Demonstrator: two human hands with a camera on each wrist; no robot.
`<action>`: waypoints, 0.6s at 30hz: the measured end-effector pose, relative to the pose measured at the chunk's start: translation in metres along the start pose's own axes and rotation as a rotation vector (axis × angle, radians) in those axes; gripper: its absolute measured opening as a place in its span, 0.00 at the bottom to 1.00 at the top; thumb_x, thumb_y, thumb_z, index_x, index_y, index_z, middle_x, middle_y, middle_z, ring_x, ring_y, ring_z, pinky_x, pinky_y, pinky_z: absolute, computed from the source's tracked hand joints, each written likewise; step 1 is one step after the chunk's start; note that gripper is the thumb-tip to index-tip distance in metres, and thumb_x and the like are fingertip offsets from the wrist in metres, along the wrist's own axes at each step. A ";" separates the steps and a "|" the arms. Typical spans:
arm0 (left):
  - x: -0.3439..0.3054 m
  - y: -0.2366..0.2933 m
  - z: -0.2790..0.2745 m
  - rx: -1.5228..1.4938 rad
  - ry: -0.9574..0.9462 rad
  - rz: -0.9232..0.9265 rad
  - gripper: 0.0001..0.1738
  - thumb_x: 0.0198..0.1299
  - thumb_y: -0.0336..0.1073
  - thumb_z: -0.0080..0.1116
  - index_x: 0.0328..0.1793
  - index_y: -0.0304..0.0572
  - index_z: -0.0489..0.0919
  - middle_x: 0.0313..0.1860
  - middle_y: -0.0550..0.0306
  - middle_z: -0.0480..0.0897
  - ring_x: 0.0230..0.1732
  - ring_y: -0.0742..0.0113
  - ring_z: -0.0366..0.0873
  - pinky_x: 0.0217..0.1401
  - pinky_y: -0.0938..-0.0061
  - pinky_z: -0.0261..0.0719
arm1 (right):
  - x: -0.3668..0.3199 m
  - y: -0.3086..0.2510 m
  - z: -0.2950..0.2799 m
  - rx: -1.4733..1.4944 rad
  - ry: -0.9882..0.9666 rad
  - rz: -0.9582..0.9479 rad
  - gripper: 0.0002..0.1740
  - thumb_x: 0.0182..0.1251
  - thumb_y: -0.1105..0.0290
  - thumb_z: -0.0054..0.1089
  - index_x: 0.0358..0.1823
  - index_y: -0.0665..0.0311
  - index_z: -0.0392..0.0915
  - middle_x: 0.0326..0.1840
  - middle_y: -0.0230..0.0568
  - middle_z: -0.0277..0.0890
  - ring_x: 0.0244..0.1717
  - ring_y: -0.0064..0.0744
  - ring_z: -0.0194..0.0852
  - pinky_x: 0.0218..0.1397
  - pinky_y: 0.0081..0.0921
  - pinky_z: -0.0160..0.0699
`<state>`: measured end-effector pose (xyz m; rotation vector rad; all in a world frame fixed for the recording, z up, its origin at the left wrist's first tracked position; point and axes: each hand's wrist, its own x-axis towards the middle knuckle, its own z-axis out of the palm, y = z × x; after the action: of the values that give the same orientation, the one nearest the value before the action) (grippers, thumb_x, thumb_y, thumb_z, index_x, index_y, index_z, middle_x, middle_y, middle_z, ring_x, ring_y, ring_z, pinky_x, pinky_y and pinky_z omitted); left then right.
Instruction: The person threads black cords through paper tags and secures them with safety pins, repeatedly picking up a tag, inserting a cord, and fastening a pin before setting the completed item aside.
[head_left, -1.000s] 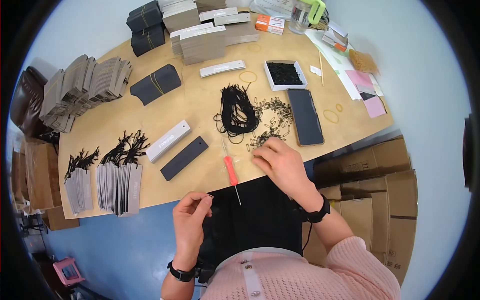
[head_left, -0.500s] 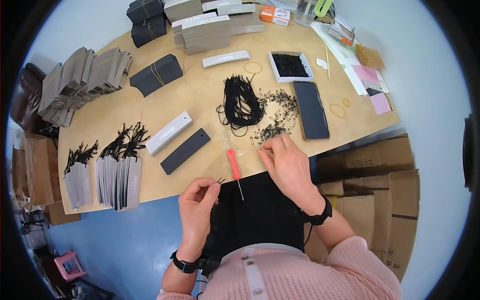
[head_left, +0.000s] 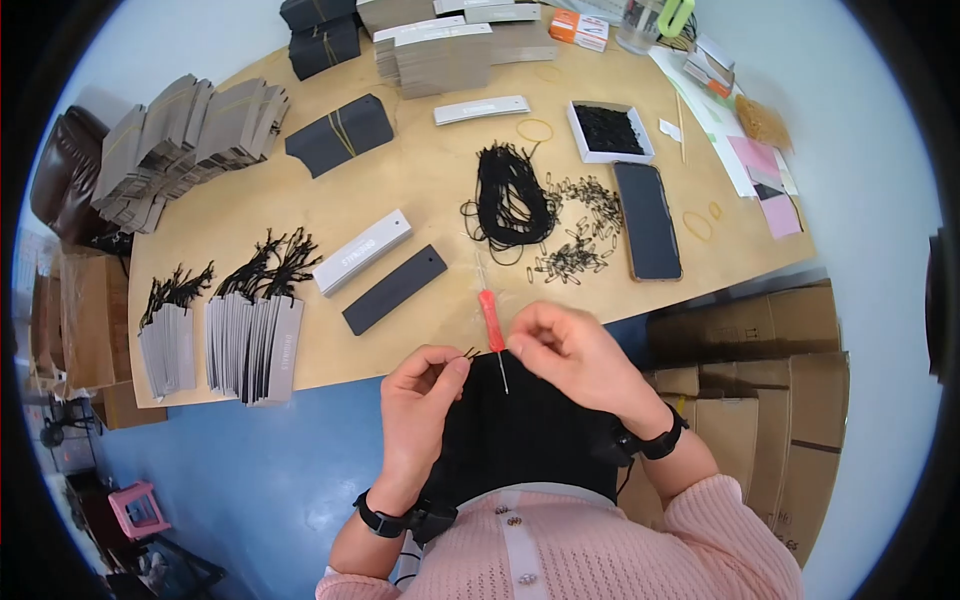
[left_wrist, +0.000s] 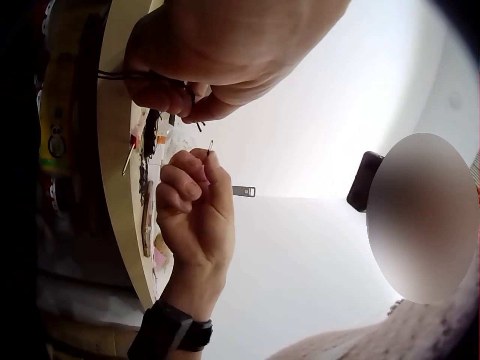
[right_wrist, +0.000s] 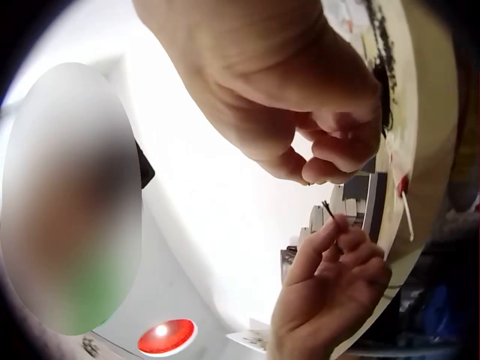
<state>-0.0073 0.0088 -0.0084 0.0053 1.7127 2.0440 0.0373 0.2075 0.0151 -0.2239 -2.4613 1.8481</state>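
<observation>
Just past the table's front edge, my left hand (head_left: 425,395) pinches a looped black cord (left_wrist: 124,75) between thumb and forefinger, its two short ends poking out at the fingertips. To its right, my right hand (head_left: 575,360) pinches a small wire safety pin (left_wrist: 211,145) that sticks up from the fingertips, the other fingers curled in. A red-handled tool (head_left: 491,320) with a thin metal shaft lies between the hands, reaching over the edge. Beyond it are a bundle of black cords (head_left: 510,236) and a scattered pile of small safety pins (head_left: 575,262).
Grey tags strung with black cords (head_left: 255,350) lie at the front left. A dark tag stack (head_left: 395,290) and a white-topped one (head_left: 362,253) sit mid-table. A phone (head_left: 648,220) and a white box of black pieces (head_left: 610,132) are at the right. Banded stacks (head_left: 440,65) line the back.
My right hand has drawn back from the pin pile toward my left hand, bringing a safety pin. The left hand has shifted slightly right and up with the cord.
</observation>
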 end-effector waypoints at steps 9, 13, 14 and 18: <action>0.001 0.002 -0.008 -0.136 -0.094 -0.139 0.06 0.66 0.28 0.65 0.46 0.33 0.84 0.36 0.60 0.84 0.31 0.76 0.75 0.38 0.79 0.73 | 0.003 0.009 0.007 0.785 -0.445 0.410 0.15 0.78 0.58 0.58 0.40 0.64 0.76 0.25 0.23 0.65 0.24 0.14 0.59 0.26 0.16 0.57; 0.001 0.003 -0.009 -0.170 -0.147 -0.182 0.08 0.65 0.29 0.65 0.47 0.33 0.84 0.38 0.59 0.85 0.32 0.75 0.75 0.38 0.79 0.73 | 0.005 0.017 0.006 0.799 -0.476 0.421 0.16 0.78 0.56 0.59 0.39 0.63 0.76 0.24 0.24 0.65 0.24 0.14 0.58 0.25 0.16 0.56; 0.001 0.003 -0.009 -0.185 -0.157 -0.203 0.08 0.65 0.29 0.65 0.47 0.33 0.84 0.38 0.58 0.85 0.32 0.75 0.75 0.38 0.79 0.74 | 0.006 0.017 0.004 0.810 -0.506 0.434 0.16 0.78 0.58 0.58 0.41 0.65 0.76 0.29 0.25 0.66 0.26 0.15 0.58 0.26 0.16 0.56; 0.003 0.001 -0.013 -0.187 -0.181 -0.236 0.06 0.67 0.28 0.63 0.47 0.33 0.83 0.39 0.55 0.85 0.31 0.72 0.76 0.37 0.74 0.75 | 0.007 0.021 0.002 0.854 -0.563 0.459 0.14 0.78 0.60 0.58 0.42 0.66 0.75 0.33 0.27 0.66 0.27 0.15 0.58 0.27 0.15 0.55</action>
<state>-0.0142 -0.0022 -0.0107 -0.0670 1.3419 1.9550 0.0321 0.2121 -0.0057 -0.2489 -1.6552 3.3336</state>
